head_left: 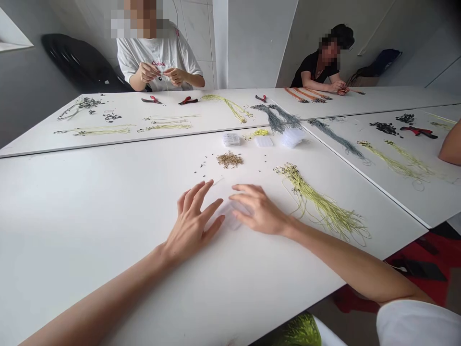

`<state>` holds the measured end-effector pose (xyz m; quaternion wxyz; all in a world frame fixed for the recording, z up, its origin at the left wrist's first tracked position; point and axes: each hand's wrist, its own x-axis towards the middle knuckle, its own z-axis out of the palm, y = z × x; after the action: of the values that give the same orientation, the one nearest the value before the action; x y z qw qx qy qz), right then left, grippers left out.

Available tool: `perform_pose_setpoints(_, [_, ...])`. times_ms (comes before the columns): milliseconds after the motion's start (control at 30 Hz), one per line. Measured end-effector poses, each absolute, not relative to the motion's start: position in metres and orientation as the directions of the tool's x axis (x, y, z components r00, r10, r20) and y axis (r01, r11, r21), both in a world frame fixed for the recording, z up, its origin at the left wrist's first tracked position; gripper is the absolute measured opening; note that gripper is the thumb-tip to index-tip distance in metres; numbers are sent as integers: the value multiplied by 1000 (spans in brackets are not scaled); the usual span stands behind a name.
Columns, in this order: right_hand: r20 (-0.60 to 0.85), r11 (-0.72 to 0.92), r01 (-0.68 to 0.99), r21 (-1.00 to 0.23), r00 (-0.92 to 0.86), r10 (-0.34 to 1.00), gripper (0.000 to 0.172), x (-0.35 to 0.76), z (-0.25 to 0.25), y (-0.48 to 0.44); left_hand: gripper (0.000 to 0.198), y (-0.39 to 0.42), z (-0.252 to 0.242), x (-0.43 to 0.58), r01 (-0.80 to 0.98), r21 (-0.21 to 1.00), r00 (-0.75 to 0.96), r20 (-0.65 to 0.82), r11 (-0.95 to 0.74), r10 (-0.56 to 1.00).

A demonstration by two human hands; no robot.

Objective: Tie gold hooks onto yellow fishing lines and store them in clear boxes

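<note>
My left hand (196, 214) is over the white table with its fingers spread, and nothing shows in its grasp. Opposite it, my right hand (261, 209) has its fingers stretched toward the left one. Between them, partly under the right fingers, lies a clear, whitish plastic piece (232, 218), blurred; whether it is a bag or a small case I cannot tell. Just beyond the fingertips is a heap of small gold-coloured metal pieces (229, 159). A bundle of yellow-green cords (317, 194) with dark ends rests to the right of my right hand.
Behind the gold heap stand a clear plastic case (231, 140) and a stack of clear plastic pieces (292, 137). Grey cords (272, 115) lie farther back. Red-handled pliers (419, 132) are at the right. Two people sit across the tables, and another person's elbow (451, 146) shows at right.
</note>
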<state>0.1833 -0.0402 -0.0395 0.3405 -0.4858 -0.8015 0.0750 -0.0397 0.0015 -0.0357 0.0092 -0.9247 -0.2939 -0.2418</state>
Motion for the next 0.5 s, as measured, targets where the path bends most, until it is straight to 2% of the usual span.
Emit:
perform_pose_setpoints(67, [566,479,753,-452,-173,806,23,212,-27,-28,34,1,-37,-39,547,134,717,434,-826,546])
perform_pose_setpoints(133, [589,341,785,-518,38,807,24,252,-17,-16,35,2,-38,-40,548,160,714,422,-821,559])
perform_pose_setpoints(167, [570,226,792,-568,180,802,25,274,-14,-10,36,2,-38,-40,545,175,713,418,-820,563])
perform_pose_setpoints(233, [440,-44,774,-631,404,802,27,317,-17,-2,36,3,-39,-40,536,199,714,412,-821,566])
perform_pose_setpoints(333, [318,-166,747,-644,459,830,25,362,-33,5,35,3,-38,-39,524,223,718,403,-822,567])
perform_pose_setpoints(500, [179,-184,703,-687,409,895,25,384,-56,12,32,2,-38,-38,533,248,706,396,-809,587])
